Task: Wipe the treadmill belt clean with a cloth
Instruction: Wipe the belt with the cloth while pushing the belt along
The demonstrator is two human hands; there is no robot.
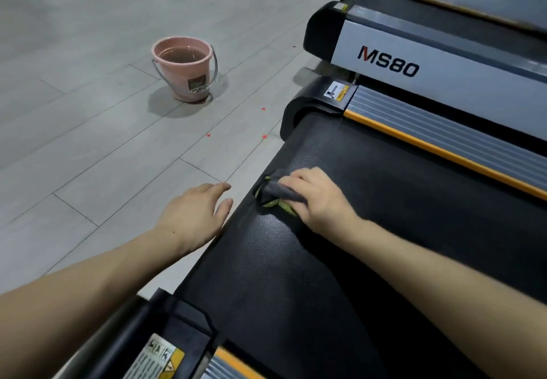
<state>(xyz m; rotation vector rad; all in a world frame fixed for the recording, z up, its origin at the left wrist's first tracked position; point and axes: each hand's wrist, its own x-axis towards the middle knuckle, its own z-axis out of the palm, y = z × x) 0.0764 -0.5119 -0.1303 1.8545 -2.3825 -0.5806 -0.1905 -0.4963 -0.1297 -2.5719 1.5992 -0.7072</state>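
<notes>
Grey plank flooring surrounds the black textured treadmill belt, where the right hand grips a bunched grey-green cloth at centre frame, the left hand hovering open; keep strokes firm, overlapping, lengthwise.

Both forearms bare from frame edge to wrist; no sleeve, cuff or glove in view. Left hand and right hand: no ring, watch or band seen. Small dark spot near left wrist, possibly a mole; view too soft to confirm. Fingernails short, unpainted.
</notes>
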